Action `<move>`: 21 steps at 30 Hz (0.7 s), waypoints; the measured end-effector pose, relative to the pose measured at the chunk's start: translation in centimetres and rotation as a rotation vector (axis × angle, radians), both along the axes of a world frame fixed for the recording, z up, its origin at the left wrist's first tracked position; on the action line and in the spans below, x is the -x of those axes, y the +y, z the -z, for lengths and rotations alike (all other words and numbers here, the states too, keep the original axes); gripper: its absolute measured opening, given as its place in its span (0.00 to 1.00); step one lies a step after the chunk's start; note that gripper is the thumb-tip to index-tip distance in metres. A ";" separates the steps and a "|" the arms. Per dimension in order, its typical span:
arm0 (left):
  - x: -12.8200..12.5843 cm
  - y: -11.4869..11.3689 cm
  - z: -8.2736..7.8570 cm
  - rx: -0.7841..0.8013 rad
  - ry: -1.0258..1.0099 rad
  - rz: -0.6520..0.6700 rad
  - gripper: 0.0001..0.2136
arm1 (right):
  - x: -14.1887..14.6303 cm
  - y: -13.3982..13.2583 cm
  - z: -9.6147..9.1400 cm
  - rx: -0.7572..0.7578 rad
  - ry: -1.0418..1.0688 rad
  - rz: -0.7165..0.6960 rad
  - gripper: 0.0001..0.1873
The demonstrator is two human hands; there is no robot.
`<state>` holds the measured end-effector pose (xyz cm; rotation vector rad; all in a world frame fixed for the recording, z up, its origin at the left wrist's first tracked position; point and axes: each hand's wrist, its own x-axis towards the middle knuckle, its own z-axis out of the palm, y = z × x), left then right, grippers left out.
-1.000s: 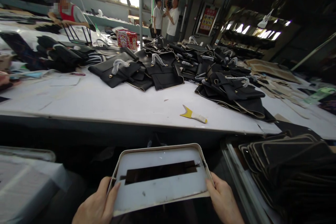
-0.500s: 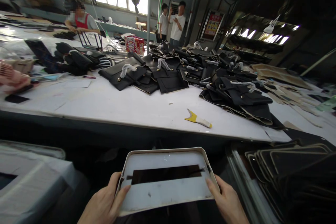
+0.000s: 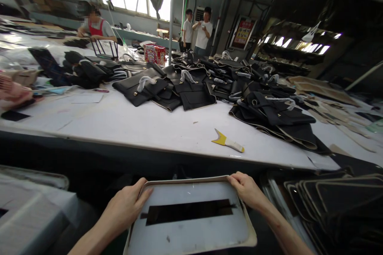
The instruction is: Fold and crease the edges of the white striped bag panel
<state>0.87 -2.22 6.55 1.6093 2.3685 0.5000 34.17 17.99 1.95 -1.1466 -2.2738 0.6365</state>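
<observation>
Low in front of me is a pale grey, round-cornered panel [image 3: 191,233] with a cream raised rim and a long dark slot across its middle. My left hand [image 3: 131,202] is closed on its far left corner, the thumb over the rim. At the far right corner, my right hand [image 3: 244,189] pinches the rim between thumb and fingers. The panel's near edge runs partly out of view. Beyond it, on the white table [image 3: 155,129], lies a yellow tool with a forked end and a whitish handle [image 3: 228,142], untouched.
Black bags [image 3: 196,93] with plastic-wrapped handles are heaped across the table. Dark, pale-edged panels [image 3: 344,199] stack at right; a white-covered stack [image 3: 32,215] stands at left. A red patterned box [image 3: 154,54] sits farther back. A person in a red apron [image 3: 95,28] and two others stand beyond.
Both hands have shifted from the panel's sides up to its far corners. The panel sits lower and nearer to me, with more of its near right corner showing.
</observation>
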 end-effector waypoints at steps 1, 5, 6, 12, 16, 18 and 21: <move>0.1 0.2 0.1 0.011 0.006 0.005 0.14 | 0.0 0.2 0.1 0.002 -0.002 -0.008 0.24; 0.3 0.5 0.7 0.041 0.045 -0.001 0.14 | 0.3 0.6 0.6 0.000 -0.009 -0.017 0.23; 0.4 0.5 0.8 0.045 0.058 -0.004 0.14 | 0.4 0.6 0.7 -0.002 -0.009 -0.014 0.23; 0.2 0.5 0.9 0.072 0.095 -0.008 0.15 | 1.0 0.7 1.4 -0.008 0.003 0.025 0.21; -0.1 0.3 0.8 0.057 0.113 -0.020 0.15 | 1.2 0.3 1.8 -0.007 0.028 0.046 0.20; -0.2 0.1 0.8 0.044 0.117 -0.025 0.15 | 1.0 -0.1 2.2 -0.005 0.057 0.064 0.21; -0.3 -0.6 0.8 0.007 0.075 -0.011 0.16 | 0.4 -1.2 3.4 0.032 0.104 0.108 0.22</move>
